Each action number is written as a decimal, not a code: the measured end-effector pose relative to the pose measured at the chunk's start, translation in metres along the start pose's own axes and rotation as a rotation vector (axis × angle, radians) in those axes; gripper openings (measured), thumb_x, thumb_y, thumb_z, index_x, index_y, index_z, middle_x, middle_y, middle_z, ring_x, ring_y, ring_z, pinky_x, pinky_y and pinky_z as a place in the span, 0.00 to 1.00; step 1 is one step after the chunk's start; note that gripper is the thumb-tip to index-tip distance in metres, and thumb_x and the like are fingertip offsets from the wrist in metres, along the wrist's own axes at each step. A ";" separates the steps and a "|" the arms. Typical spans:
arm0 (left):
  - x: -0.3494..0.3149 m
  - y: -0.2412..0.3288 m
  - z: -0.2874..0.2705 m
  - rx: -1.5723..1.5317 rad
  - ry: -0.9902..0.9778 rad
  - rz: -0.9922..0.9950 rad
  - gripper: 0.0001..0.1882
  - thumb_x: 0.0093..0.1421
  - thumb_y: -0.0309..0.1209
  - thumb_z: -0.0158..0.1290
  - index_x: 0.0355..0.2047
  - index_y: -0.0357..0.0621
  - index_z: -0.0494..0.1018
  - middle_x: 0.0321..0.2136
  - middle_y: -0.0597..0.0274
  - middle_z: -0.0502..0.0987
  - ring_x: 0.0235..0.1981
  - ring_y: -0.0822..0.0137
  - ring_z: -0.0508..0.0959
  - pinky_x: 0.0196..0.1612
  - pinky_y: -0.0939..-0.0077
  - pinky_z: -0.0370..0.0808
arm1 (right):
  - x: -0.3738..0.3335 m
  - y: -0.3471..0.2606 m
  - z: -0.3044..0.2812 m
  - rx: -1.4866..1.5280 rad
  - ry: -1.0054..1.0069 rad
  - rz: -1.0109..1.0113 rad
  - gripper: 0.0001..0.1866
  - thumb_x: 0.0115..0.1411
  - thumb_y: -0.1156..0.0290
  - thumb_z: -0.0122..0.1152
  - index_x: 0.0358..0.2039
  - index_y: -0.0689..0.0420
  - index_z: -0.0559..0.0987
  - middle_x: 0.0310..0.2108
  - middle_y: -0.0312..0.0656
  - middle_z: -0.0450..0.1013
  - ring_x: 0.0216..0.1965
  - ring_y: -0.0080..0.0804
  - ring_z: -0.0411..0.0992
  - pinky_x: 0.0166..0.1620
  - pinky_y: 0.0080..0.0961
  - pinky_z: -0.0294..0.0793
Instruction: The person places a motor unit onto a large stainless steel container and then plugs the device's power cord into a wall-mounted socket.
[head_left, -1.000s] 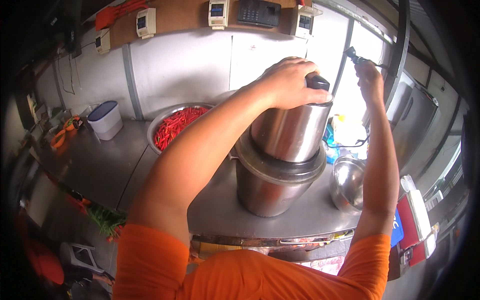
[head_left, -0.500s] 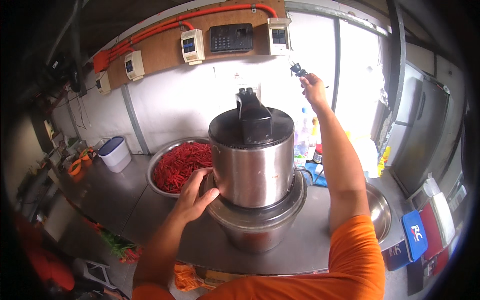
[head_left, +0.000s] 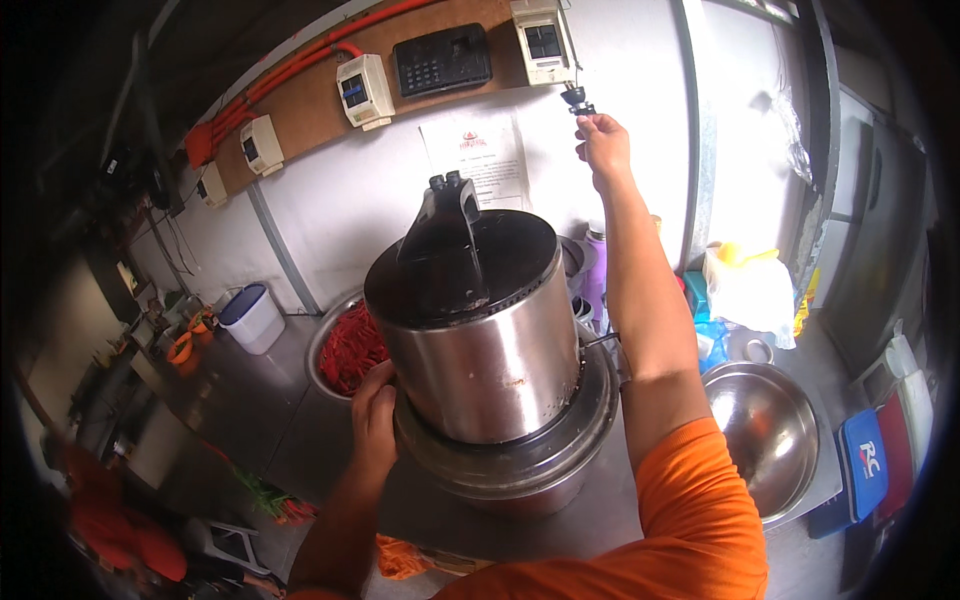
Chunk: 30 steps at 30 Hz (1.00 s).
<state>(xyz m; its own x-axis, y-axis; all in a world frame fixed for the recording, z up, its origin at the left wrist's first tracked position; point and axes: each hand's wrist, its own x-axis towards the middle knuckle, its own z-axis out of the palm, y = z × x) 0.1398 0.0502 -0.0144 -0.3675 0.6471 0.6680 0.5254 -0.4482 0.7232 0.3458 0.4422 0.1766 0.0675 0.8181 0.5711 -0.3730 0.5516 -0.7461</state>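
A large steel motor unit (head_left: 480,380) with a black top (head_left: 490,260) sits on a round metal pot (head_left: 530,500) in front of me. My left hand (head_left: 376,415) is against the left side of this machine, at the rim below the motor unit, with its fingers curled and partly hidden. High on the right, my right arm is stretched toward the wall. My right hand (head_left: 603,145) pinches a black electric plug (head_left: 575,97), just below the cream-coloured power box (head_left: 543,42). Whether its prongs touch the box I cannot tell.
Behind the machine on the left is a bowl of red chillies (head_left: 350,350). A bare steel bowl (head_left: 765,430) lies on the right of the steel table (head_left: 285,400). A lidded white tub (head_left: 252,318) stands further left. A person in red (head_left: 125,520) is at lower left.
My right hand has carried the plug up and left to the power box. My left hand's fingers have drawn in against the machine. The view has shifted, and the machine appears larger.
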 end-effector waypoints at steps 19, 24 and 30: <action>-0.002 -0.024 0.001 0.198 0.026 0.094 0.22 0.60 0.28 0.35 0.48 0.28 0.72 0.49 0.43 0.75 0.51 0.54 0.73 0.57 0.64 0.65 | -0.101 -0.063 -0.087 -0.485 0.447 -0.332 0.12 0.60 0.65 0.62 0.36 0.62 0.80 0.29 0.48 0.79 0.32 0.42 0.77 0.41 0.36 0.74; -0.002 -0.016 -0.002 0.006 -0.003 -0.083 0.23 0.61 0.29 0.34 0.51 0.30 0.71 0.47 0.48 0.75 0.48 0.61 0.73 0.54 0.68 0.66 | -0.153 -0.088 -0.090 -0.478 0.576 -0.397 0.11 0.60 0.67 0.61 0.35 0.64 0.79 0.28 0.48 0.78 0.30 0.40 0.76 0.39 0.35 0.73; -0.008 -0.011 -0.005 0.023 -0.012 -0.113 0.23 0.61 0.29 0.34 0.52 0.31 0.70 0.47 0.49 0.74 0.48 0.61 0.73 0.54 0.67 0.67 | -0.190 -0.095 -0.071 -0.398 0.578 -0.484 0.08 0.63 0.71 0.60 0.36 0.64 0.77 0.27 0.45 0.76 0.28 0.30 0.73 0.35 0.27 0.72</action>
<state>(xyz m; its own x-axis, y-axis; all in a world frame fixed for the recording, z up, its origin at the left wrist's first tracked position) 0.1334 0.0468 -0.0274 -0.4164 0.7002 0.5800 0.4986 -0.3575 0.7897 0.4338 0.2460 0.1142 0.6377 0.3725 0.6742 0.1640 0.7895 -0.5914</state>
